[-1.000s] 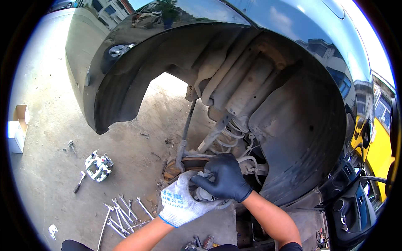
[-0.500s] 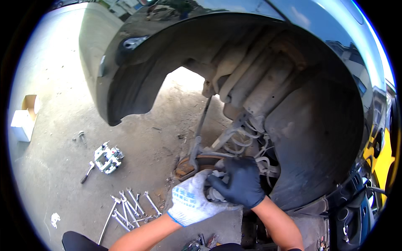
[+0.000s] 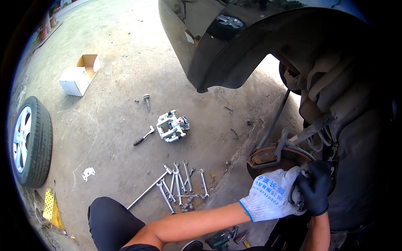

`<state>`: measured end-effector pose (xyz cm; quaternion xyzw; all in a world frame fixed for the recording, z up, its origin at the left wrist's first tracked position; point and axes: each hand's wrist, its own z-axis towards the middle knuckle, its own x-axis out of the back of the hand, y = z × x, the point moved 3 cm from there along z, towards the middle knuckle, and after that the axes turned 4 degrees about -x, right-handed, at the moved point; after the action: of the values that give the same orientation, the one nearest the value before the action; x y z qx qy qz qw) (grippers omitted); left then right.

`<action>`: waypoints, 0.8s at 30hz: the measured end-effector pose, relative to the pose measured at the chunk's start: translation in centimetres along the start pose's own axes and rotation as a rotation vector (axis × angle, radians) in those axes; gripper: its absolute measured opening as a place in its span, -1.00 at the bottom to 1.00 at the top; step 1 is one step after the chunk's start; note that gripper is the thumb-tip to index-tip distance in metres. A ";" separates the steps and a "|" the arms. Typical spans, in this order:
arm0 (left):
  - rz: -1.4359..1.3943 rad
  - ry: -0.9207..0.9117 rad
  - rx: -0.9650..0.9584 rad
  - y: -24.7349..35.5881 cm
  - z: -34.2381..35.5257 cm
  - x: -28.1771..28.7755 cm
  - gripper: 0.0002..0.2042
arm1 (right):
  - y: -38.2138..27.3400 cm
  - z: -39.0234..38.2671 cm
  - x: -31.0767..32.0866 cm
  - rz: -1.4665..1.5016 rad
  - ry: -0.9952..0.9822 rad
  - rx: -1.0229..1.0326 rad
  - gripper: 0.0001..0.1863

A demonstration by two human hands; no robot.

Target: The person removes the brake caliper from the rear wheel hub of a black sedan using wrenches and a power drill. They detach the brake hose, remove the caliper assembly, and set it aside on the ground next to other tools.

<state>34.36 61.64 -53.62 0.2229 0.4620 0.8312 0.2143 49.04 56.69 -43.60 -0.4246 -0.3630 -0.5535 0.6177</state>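
Observation:
My left hand (image 3: 272,194), in a white knitted glove with blue print, curls its fingers round a dark grey metal brake part (image 3: 298,195) beside the brake disc (image 3: 287,164). Against the same part presses my right hand (image 3: 315,188), in a black glove, with its fingers bent and its thumb toward the left glove. Most of the part is covered by both gloves, so its full shape cannot be made out. A rusty brake pad or bracket (image 3: 264,156) shows at the disc's left edge, next to a grey metal arm (image 3: 281,144).
A silver brake caliper (image 3: 173,126), a ratchet (image 3: 144,136), a bolt (image 3: 146,101) and several wrenches (image 3: 177,184) lie on the ground to the left. Farther off are an open carton (image 3: 77,80) and a wheel (image 3: 33,142). The car's fender (image 3: 217,62) overhangs the right side.
The view has swung left, bringing the wheel and yellow plate into sight. Both hands stay at the brake part and now appear farther right in the picture.

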 end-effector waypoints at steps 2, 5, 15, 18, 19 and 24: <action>-0.017 -0.006 -0.018 0.0 0.1 0.1 -0.03 | 0.2 -0.4 0.0 0.009 -0.019 -0.032 -0.72; 0.006 -0.069 -0.008 -0.1 0.2 0.0 -0.03 | 0.2 -0.7 0.0 0.056 0.047 -0.044 -0.76; 0.034 -0.124 0.003 0.7 0.2 0.4 0.10 | -0.5 0.0 1.3 -0.069 -0.103 0.073 -0.71; -0.025 -0.065 -0.020 0.7 -0.4 -0.6 0.06 | -0.6 -0.8 1.7 -0.097 -0.053 0.119 -0.65; -0.057 -0.052 -0.024 0.6 -0.6 -0.8 0.05 | -0.6 -1.0 1.6 -0.071 -0.076 0.083 -0.68; -0.122 0.015 -0.043 -0.4 -1.6 -1.8 -0.02 | 0.0 -2.0 0.7 -0.136 -0.051 0.133 -0.68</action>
<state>35.01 59.72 -55.03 0.1835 0.4584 0.8279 0.2659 49.10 54.57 -43.67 -0.3709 -0.4423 -0.5580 0.5962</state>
